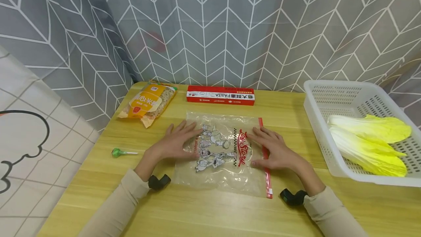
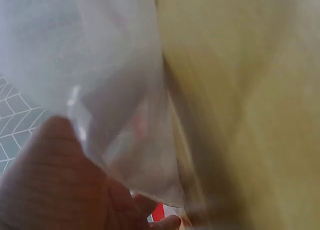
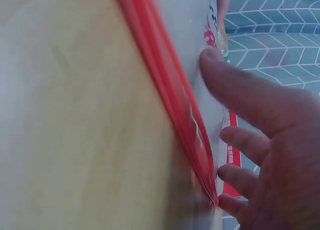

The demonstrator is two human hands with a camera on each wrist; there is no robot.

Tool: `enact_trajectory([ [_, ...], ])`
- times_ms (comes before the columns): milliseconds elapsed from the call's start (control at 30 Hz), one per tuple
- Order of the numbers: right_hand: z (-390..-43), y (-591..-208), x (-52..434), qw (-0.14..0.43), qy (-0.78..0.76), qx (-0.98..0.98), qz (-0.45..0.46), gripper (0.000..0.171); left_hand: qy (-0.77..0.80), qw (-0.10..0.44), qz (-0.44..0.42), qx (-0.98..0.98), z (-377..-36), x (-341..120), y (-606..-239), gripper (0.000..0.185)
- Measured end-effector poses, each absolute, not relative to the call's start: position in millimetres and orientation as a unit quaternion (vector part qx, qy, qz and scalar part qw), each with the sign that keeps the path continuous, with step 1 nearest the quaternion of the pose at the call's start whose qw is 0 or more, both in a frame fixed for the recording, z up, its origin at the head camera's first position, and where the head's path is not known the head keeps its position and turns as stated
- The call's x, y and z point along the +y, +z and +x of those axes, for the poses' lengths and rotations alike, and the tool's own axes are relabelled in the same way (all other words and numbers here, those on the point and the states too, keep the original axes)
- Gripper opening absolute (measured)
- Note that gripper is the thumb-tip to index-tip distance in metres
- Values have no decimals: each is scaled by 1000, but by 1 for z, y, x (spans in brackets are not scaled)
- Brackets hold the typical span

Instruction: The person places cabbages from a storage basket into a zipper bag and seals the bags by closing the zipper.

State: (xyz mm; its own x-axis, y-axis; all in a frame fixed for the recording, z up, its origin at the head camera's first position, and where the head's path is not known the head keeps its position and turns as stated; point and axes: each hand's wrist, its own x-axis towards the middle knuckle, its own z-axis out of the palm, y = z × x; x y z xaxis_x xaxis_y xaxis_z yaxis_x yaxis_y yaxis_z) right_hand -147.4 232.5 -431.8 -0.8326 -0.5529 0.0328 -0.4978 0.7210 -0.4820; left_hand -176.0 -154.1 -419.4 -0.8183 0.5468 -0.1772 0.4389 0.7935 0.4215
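Note:
A clear plastic zip bag point(image 1: 227, 182) lies flat on the wooden table, printed with cartoon figures and red "Toy Story" lettering. Its red zip strip point(image 1: 268, 178) runs down the right side, with a white slider at the near end. My left hand point(image 1: 177, 142) rests on the bag's left edge, fingers spread and reaching inward. Across from it, my right hand point(image 1: 276, 149) lies over the zip strip, fingertips on the printed plastic. In the right wrist view the thumb point(image 3: 240, 85) and fingers are extended along the bag, beside the red strip point(image 3: 170, 90).
Behind the bag lies a red and white pasta box point(image 1: 220, 95). An orange food packet point(image 1: 148, 101) sits at the back left, with a green lollipop point(image 1: 116, 152) nearer me. At right, a white plastic basket point(image 1: 315, 127) holds yellow-green cabbage leaves point(image 1: 368, 156). A grey patterned curtain point(image 1: 213, 28) hangs behind.

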Motion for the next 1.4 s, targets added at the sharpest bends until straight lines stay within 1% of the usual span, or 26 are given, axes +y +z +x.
enact_trajectory([
  [300,-149,-429,235,78,-219,933,-276,95,164,158,263,938,-178,-153,-419,97],
  [667,-153,-427,237,94,-234,930,-267,96,164,168,248,940,-180,-151,-416,94],
  [767,-153,-428,239,86,-252,927,-265,93,171,164,253,938,-179,-148,-411,89],
  [833,-152,-429,240,75,-268,924,-261,91,179,151,264,936,-179,-145,-405,85],
  [1033,-154,-427,246,36,-315,920,-231,80,218,80,288,929,-185,-130,-383,67],
  [1167,-156,-427,250,28,-329,921,-206,75,265,51,294,917,-186,-117,-370,52],
  [1233,-156,-428,252,28,-336,921,-197,73,276,52,300,911,-186,-112,-365,48],
  [1300,-157,-429,253,30,-338,921,-194,72,276,66,307,908,-185,-109,-361,46],
  [1400,-156,-430,253,43,-325,924,-197,74,241,109,326,908,-184,-107,-358,48],
])
